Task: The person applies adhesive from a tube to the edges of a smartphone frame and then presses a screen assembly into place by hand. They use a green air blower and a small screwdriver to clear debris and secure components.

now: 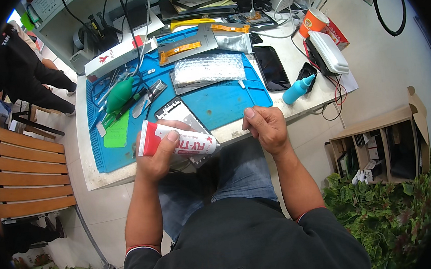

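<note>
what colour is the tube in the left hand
White with a red end and red lettering, held in the left hand; the tube shows best in the head view.

Around the blue mat: two hands, the left hand and right hand, at its near edge; one white and red tube there; one metal frame on it; one green bulb blower on its left part; one bubble wrap sheet on its far part; one black phone just right of it; one blue bottle and one orange cup further right.

White-and-red glue tube in left hand; dark phone screen right.
</note>
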Available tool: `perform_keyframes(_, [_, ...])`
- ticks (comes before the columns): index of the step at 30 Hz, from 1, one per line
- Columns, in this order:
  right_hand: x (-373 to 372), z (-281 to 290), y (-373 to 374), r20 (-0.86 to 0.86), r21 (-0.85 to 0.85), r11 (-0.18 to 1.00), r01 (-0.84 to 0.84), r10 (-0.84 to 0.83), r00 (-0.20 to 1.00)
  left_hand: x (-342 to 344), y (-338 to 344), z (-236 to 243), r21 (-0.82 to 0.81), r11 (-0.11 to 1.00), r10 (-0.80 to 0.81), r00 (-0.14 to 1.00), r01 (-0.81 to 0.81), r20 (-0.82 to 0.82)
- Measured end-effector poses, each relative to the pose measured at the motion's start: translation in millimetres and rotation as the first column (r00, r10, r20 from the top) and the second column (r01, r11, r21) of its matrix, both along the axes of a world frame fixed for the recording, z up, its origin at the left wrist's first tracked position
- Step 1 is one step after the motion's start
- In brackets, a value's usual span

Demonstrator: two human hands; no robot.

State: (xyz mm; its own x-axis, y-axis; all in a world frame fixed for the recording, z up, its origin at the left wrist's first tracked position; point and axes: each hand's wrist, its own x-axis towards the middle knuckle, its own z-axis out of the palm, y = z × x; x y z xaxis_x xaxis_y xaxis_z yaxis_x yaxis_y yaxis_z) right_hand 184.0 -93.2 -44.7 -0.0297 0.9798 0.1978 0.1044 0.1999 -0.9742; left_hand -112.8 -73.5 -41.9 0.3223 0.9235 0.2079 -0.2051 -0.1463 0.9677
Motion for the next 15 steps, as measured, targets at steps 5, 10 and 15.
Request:
perform_keyframes(5, [-0.7, 0.7, -0.3, 0.005, 0.002, 1.000, 0.002, -0.002, 1.000, -0.1, -0.3, -0.5, -0.009, 1.000, -0.007, 1.000, 0.007, 0.009])
perform_keyframes(10, [0.0, 0.1, -0.2, 0.005, 0.000, 1.000, 0.003, -0.003, 1.000, 0.3, 0.1, 0.3, -0.002, 1.000, -0.017, 1.000, 0.017, 0.010])
perform_keyframes(15, [-0.2, -0.1, -0.3, 0.004, -0.007, 1.000, 0.004, -0.004, 1.000, -0.7, 0.1, -0.1, -0.009, 1.000, -0.024, 1.000, 0.024, 0.006])
